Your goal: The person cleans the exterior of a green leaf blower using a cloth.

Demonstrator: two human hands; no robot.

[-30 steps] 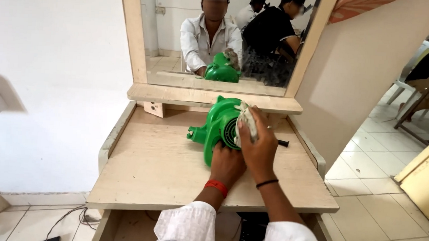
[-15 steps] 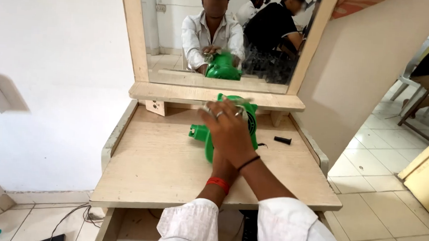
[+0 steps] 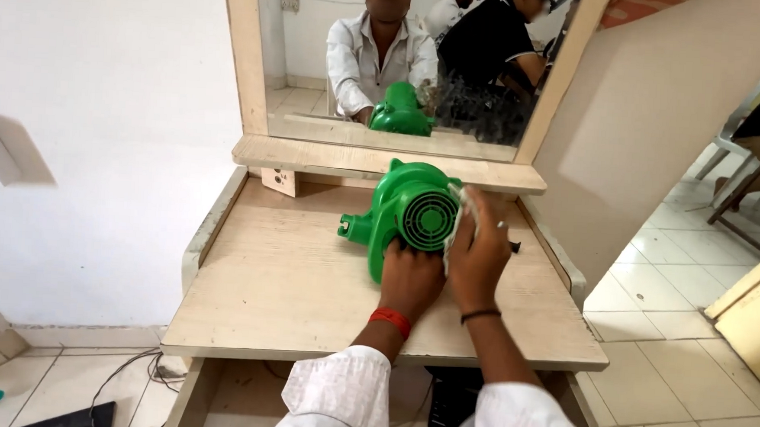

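Green blower (image 3: pixel 410 217) sits on its side on the wooden tabletop (image 3: pixel 289 287), round grille facing up, nozzle stub pointing away to the left of both hands. Left hand (image 3: pixel 411 277) grips the blower's lower body, fingers curled over the near edge of the housing, a red band at that wrist. Right hand (image 3: pixel 480 253) is just beside it on the grille's right rim, fingers pressed together around a pale cloth (image 3: pixel 459 222) held against the plastic. Just past the right fingers a small dark object (image 3: pixel 513 246) lies on the tabletop; what it is I cannot tell. Beyond the blower a framed mirror (image 3: pixel 405 59) stands on a wooden ledge, showing the blower and seated people.
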